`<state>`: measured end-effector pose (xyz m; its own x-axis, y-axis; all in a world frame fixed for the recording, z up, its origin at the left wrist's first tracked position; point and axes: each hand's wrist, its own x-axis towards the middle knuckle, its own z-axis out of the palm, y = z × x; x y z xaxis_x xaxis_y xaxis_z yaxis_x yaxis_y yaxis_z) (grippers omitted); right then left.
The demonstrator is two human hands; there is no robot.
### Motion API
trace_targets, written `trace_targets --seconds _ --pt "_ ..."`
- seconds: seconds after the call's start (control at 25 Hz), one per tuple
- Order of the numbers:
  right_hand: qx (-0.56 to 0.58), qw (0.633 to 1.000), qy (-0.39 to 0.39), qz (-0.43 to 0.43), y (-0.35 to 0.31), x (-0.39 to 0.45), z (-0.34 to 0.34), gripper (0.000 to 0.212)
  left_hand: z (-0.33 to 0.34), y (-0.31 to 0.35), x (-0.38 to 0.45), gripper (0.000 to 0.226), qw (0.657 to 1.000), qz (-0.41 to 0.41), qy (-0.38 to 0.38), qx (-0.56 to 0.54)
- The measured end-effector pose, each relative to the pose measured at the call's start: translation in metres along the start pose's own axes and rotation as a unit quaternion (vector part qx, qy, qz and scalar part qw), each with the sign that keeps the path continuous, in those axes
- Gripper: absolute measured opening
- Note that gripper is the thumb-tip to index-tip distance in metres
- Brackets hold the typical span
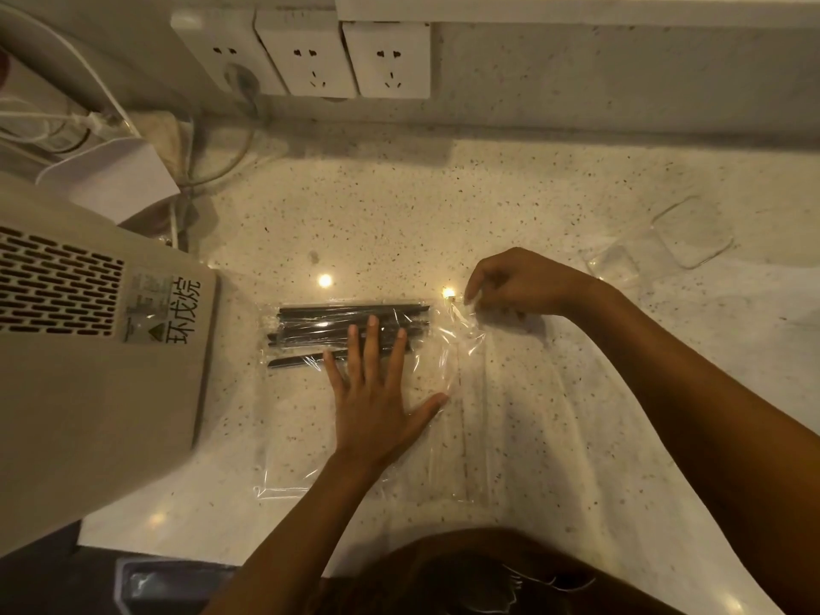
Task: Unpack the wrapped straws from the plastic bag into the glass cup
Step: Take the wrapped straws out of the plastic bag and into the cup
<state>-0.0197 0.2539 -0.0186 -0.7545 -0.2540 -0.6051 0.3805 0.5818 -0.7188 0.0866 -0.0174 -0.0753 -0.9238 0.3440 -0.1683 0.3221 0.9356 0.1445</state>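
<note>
At the far left of your view stands a beige appliance (88,348) with a dark vent grille and a label with Chinese characters; it rests on the speckled pale stone surface (554,179). Behind it you see white cables (53,122), and on the wall a row of white power sockets (306,55).

Next to the appliance, the clear plastic bag (368,446) lies flat on the surface. The black wrapped straws (319,319) are inside it, gathered in the far part of the bag, lying in the left-right direction, and all of them are in the bag.

Your left hand (377,406) is pressed flat on top of the bag, palm down, with the fingers spread apart. The fingertips lie over the near straws, through the plastic; this hand grips nothing.

Your right hand (519,281) is at the far right corner of the bag. Its fingers are curled together and they pinch the crumpled edge of the plastic there.

Far right, well apart from the bag, the transparent square glass cup (661,241) sits on the surface. It is hard to see clearly, and I cannot tell if it stands upright or lies on its side.
</note>
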Motion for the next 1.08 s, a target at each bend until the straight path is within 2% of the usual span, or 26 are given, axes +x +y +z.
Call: trace_targets --seconds 0.16,0.36,0.44,0.56,0.6,0.68,0.84,0.96,1.08 --pt "0.015 0.997 -0.009 -0.074 -0.002 0.004 0.006 0.005 0.000 0.000 0.000 0.104 1.000 -0.001 0.004 -0.002" --pt "0.051 0.995 -0.032 -0.085 -0.004 0.008 0.016 0.012 0.001 -0.001 -0.002 0.102 1.000 0.000 0.012 -0.007" --pt "0.008 0.996 -0.025 -0.091 -0.008 0.007 0.016 0.014 0.002 -0.002 -0.002 0.102 1.000 0.003 0.014 -0.008" --pt "-0.156 0.983 -0.033 -0.090 -0.008 0.007 0.017 0.029 0.002 -0.001 -0.002 0.103 1.000 0.005 0.019 -0.008" --pt "-0.179 0.980 -0.041 -0.078 -0.007 0.007 0.018 0.036 0.002 -0.001 -0.002 0.103 1.000 0.004 0.019 -0.008" --pt "-0.148 0.986 -0.048 -0.060 -0.005 0.004 0.017 0.039 0.002 -0.001 -0.002 0.102 1.000 0.004 0.017 -0.008" --pt "0.007 0.998 -0.032 -0.055 -0.004 -0.005 0.012 0.025 0.001 -0.001 -0.001 0.100 1.000 0.004 0.012 -0.005" --pt "0.040 0.998 -0.012 -0.038 0.001 -0.009 0.012 0.022 0.002 -0.001 -0.001 0.100 1.000 0.000 0.011 0.002" --pt "0.029 0.999 0.001 0.037 0.006 -0.010 0.014 0.020 0.002 -0.001 -0.001 0.099 1.000 0.000 0.013 0.004"
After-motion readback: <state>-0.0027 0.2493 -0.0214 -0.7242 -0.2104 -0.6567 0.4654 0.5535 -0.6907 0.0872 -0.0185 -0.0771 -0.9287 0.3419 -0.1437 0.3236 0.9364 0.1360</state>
